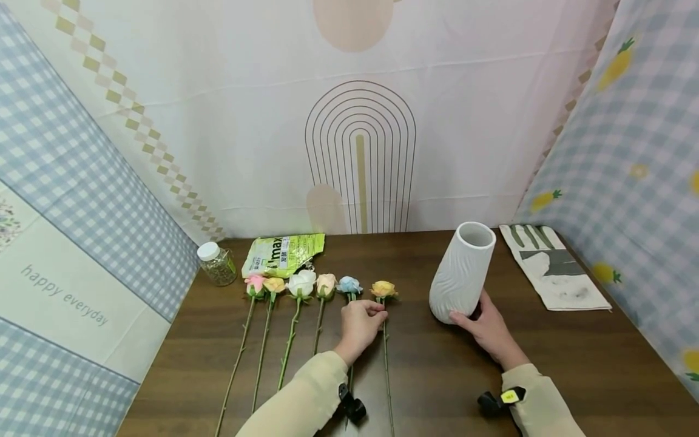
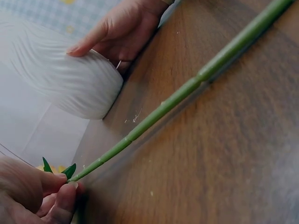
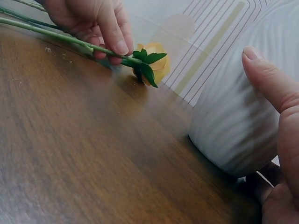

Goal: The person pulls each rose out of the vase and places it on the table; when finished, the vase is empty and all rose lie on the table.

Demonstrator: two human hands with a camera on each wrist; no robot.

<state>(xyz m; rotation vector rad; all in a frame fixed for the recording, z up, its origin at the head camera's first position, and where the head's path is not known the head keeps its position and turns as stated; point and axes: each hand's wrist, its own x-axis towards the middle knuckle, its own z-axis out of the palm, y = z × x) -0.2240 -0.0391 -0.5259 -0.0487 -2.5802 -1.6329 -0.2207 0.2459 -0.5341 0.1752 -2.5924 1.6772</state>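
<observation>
My left hand (image 1: 361, 325) pinches the green stem of a yellow rose (image 1: 384, 289) just below its bloom, between thumb and fingers. The long stem (image 2: 163, 109) runs back along the tabletop toward me. On the right, my right hand (image 1: 491, 328) grips the lower part of a white vase (image 1: 461, 273) with wavy relief, thumb on the near side (image 3: 261, 74) and fingers round the far side, partly hidden. The vase leans, its round mouth up. Left of my left hand lie a blue rose (image 1: 349, 285), a peach rose (image 1: 326, 285) and a white rose (image 1: 301, 283).
Further left lie a second yellow rose (image 1: 274, 285) and a pink rose (image 1: 255, 285). Behind them are a green packet (image 1: 284, 254) and a white-lidded jar (image 1: 217, 265). A folded cloth (image 1: 554, 267) lies at the right edge of the brown table (image 1: 431, 376). Fabric walls surround it.
</observation>
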